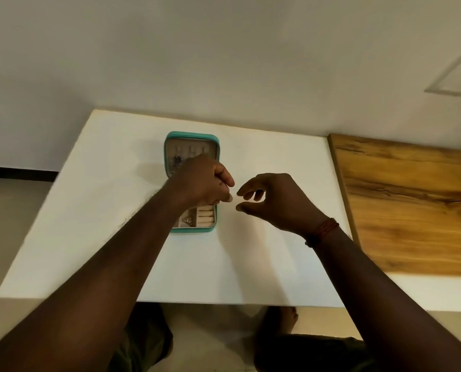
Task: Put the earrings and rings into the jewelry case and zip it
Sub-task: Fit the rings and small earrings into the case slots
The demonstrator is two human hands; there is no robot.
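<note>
A teal jewelry case (192,135) lies open on the white table (251,269). Dark earrings (177,159) sit in its far half. The near half holds cream ring rolls (205,214) and a small silver piece (187,220) in a side compartment. My left hand (200,181) hovers over the middle of the case and hides it; its fingers are curled shut with the tips pinched at the case's right edge. I cannot tell whether anything tiny is between them. My right hand (275,202) hangs just right of the case, thumb and fingers apart, empty, a few centimetres from the left fingertips.
A wooden board (411,205) adjoins the table on the right. A pale wall rises behind the table's far edge. My knees and a bare foot (288,318) show below the near edge. A red thread band (323,229) circles my right wrist.
</note>
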